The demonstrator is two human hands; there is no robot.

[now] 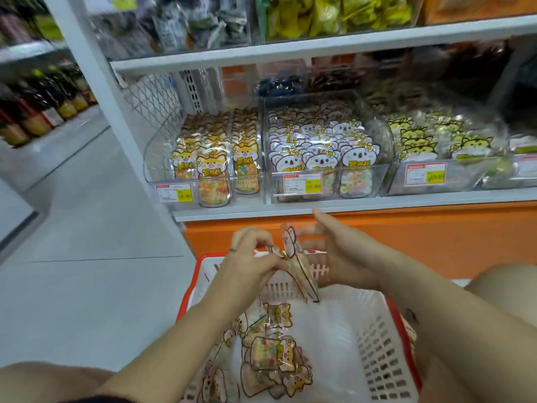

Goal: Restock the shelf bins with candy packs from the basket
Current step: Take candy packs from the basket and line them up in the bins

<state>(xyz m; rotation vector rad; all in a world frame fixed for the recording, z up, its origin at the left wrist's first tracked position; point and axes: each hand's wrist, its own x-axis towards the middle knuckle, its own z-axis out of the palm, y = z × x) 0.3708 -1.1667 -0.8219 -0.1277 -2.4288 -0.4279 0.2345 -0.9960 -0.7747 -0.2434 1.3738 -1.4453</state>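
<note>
A white basket with a red rim (377, 344) sits low in front of me, with several bear-shaped candy packs (270, 356) lying in its left half. Above the basket my left hand (250, 257) pinches the top of a small stack of candy packs (299, 269) held edge-on. My right hand (337, 254) supports the stack from the right, its fingers fairly straight. On the shelf above stand clear bins: one with orange fox packs (215, 161), one with white koala packs (322, 158), and one with yellow cat packs (430, 141).
An orange base panel (406, 234) runs beneath the white shelf edge (348, 207). Higher shelves hold dark and yellow-green snack bags (334, 13). Bottles (37, 106) line a shelf at far left. Grey floor (87, 257) spreads to the left. My knees frame the basket.
</note>
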